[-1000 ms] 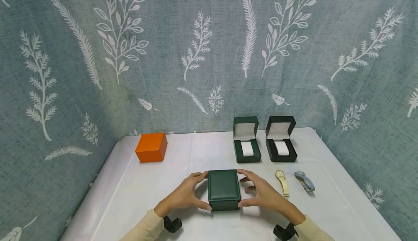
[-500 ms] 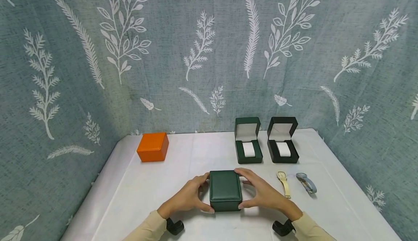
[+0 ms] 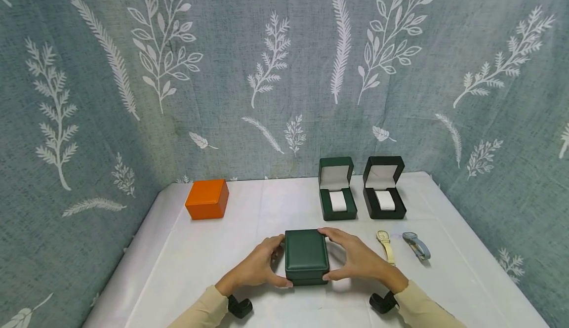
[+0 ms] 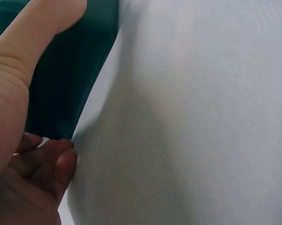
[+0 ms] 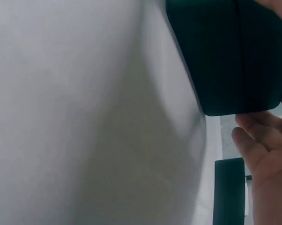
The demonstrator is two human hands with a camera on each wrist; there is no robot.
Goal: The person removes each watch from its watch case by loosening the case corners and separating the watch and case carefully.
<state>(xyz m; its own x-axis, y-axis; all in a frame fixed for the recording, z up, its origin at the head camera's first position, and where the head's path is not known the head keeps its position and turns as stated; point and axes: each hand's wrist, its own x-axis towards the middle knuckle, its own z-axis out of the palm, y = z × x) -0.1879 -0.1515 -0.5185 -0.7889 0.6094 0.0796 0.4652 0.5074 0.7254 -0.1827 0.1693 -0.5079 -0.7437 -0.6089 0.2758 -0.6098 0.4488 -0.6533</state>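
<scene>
A closed green watch box (image 3: 306, 251) sits on the white tabletop in front of me, between both hands. My left hand (image 3: 258, 265) grips its left side, thumb at the front corner and fingers towards the back. Around the right side, my right hand (image 3: 357, 259) holds it with the thumb at the front corner and the index finger at the back one. In the left wrist view the left thumb (image 4: 38, 35) lies across the box (image 4: 63, 84). The right wrist view shows the lid seam of the box (image 5: 216, 56) as a dark line, with right fingertips (image 5: 248, 123) at its edge.
An orange box (image 3: 207, 199) stands closed at the back left. An open green watch box (image 3: 326, 209) and an open black one (image 3: 370, 204), each with a white cushion, stand at the back right. Before them lie a gold watch (image 3: 385, 244) and a blue-grey watch (image 3: 418, 246).
The right index finger has moved slightly in over the box's back right corner. The left fingers have drawn in along its left side. The box stays closed.
</scene>
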